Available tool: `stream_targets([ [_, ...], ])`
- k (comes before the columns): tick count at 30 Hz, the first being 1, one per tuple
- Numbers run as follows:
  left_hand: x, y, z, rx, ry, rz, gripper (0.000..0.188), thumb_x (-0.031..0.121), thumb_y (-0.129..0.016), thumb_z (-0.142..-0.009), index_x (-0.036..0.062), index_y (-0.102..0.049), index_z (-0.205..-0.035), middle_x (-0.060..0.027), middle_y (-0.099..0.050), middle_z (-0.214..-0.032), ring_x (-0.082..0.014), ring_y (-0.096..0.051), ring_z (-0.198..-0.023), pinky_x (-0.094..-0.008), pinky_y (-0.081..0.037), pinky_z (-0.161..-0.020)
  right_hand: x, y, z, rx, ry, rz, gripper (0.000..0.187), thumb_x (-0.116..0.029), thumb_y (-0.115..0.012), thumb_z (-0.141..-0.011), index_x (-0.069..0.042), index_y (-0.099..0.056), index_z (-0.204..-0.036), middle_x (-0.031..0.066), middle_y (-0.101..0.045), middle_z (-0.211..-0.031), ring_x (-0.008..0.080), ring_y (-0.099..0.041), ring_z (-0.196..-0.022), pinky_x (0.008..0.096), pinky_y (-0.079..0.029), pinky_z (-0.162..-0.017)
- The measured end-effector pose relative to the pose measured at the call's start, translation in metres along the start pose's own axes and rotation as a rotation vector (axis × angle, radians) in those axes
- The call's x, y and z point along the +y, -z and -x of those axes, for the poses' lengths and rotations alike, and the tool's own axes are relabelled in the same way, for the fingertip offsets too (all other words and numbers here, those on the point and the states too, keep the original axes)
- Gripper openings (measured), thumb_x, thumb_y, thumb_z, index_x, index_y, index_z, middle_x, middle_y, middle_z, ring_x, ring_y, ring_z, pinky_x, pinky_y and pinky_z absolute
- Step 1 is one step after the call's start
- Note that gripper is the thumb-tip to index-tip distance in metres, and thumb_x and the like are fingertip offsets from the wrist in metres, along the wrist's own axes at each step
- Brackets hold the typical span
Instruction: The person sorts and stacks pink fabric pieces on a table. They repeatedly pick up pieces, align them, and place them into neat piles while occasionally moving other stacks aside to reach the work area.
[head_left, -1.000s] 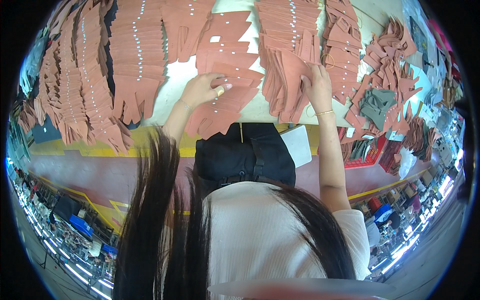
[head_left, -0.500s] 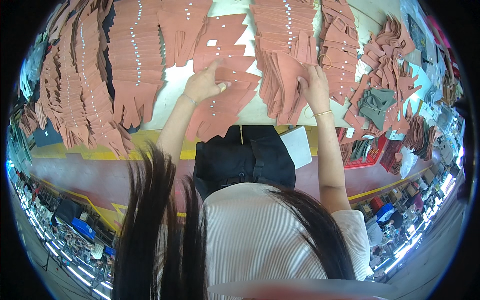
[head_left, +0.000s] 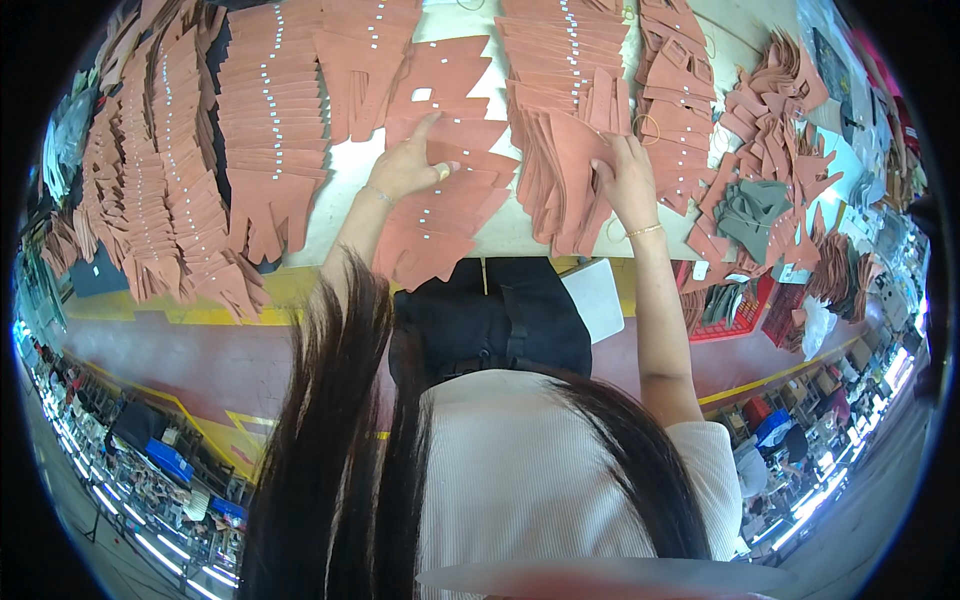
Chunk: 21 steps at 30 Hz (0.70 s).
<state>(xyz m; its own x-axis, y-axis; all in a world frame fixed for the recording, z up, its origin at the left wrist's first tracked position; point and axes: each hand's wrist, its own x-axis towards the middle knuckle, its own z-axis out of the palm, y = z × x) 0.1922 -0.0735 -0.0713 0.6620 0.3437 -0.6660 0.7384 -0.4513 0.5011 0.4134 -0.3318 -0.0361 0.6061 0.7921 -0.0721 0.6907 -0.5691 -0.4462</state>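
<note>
Reddish-brown glove pieces, flat and hand-shaped with small white stickers, lie in overlapping columns across the pale table. My left hand (head_left: 405,170) rests on the middle column (head_left: 430,245), thumb and index finger spread apart, a ring on one finger. To its right, my right hand (head_left: 630,185) is at the edge of the top glove piece (head_left: 575,150) on a fanned stack. Its thumb is on the near side and its fingers bend over the far edge, pinching the piece; the fingertips are partly hidden. A yellow band circles the right wrist.
More glove-piece columns (head_left: 272,120) stand at the left. At the right are a loose heap (head_left: 780,110), a dark green bundle (head_left: 750,212) and a red basket (head_left: 745,318) below the table. A white board (head_left: 596,297) is beside my lap. Long hair hangs over my left forearm.
Both hands stay at nearly the same places on the glove pieces. The hair at the left has swung rightward across my left forearm. The view has shifted slightly.
</note>
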Motion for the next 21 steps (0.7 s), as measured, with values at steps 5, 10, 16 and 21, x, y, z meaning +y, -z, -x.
stream_targets([
  [5,0.0,0.002,-0.004,-0.031,0.023,0.012,0.099,0.048,-0.073,-0.077,0.0236,-0.017,-0.155,-0.0205,-0.064,-0.125,-0.0363,-0.062,-0.114,-0.0433,-0.049,-0.095,-0.001,0.003,-0.002,-0.028,-0.016,0.001,0.043,-0.007,-0.072,-0.079,-0.005,-0.058,-0.119,0.0159,-0.059,-0.108,0.0375,-0.055,-0.104,0.0442,-0.046,-0.09],
  [10,-0.004,0.003,-0.01,-0.036,0.038,0.061,0.105,0.048,-0.073,-0.077,0.024,-0.009,-0.157,-0.0219,-0.058,-0.133,-0.038,-0.061,-0.116,-0.0442,-0.048,-0.097,-0.002,0.004,-0.002,-0.042,-0.031,-0.019,0.042,-0.007,-0.072,-0.079,-0.004,-0.058,-0.119,0.016,-0.059,-0.109,0.0376,-0.055,-0.105,0.0443,-0.046,-0.09],
  [16,0.0,0.013,-0.013,-0.04,0.056,0.204,0.118,0.043,-0.076,-0.078,0.0238,0.01,-0.156,-0.0222,-0.045,-0.147,-0.0389,-0.055,-0.124,-0.0426,-0.045,-0.103,-0.002,0.004,-0.003,-0.034,-0.015,-0.038,0.042,-0.007,-0.072,-0.079,-0.004,-0.058,-0.119,0.0159,-0.058,-0.109,0.0374,-0.054,-0.106,0.0443,-0.045,-0.091],
  [21,0.009,0.021,-0.01,-0.094,0.091,0.237,0.124,0.04,-0.076,-0.079,0.0231,0.023,-0.153,-0.0236,-0.043,-0.147,-0.0383,-0.057,-0.123,-0.0398,-0.045,-0.103,-0.001,0.004,-0.004,-0.041,-0.029,-0.046,0.042,-0.008,-0.073,-0.079,-0.003,-0.058,-0.118,0.0159,-0.058,-0.107,0.0374,-0.054,-0.105,0.0442,-0.045,-0.091],
])
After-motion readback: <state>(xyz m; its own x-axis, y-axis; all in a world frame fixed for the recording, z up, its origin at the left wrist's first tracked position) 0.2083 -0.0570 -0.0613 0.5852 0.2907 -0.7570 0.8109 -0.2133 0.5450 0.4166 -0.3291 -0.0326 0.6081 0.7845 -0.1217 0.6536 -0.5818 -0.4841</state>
